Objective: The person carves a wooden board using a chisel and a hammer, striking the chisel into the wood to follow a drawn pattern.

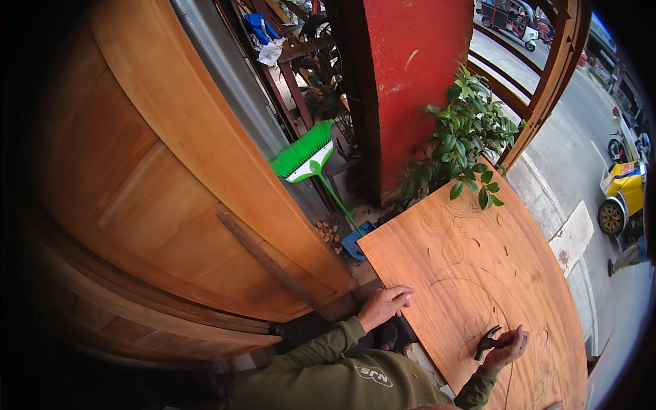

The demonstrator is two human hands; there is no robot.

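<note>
A large orange-brown wooden panel (478, 273) lies flat in front of me, with curling vine lines drawn on it and a few small carved cuts. My left hand (385, 304) rests flat on the panel's near left edge, fingers together, holding nothing. My right hand (506, 347) is on the panel lower right, closed around a small dark carving tool (486, 342) whose tip points at the drawn lines. Both arms wear olive green sleeves.
A tall wooden door (171, 178) leans at the left. A green broom (307, 154) and blue dustpan (355, 242) stand beside a red pillar (410, 75). A leafy potted plant (465, 137) overhangs the panel's far edge. Street with vehicles at right.
</note>
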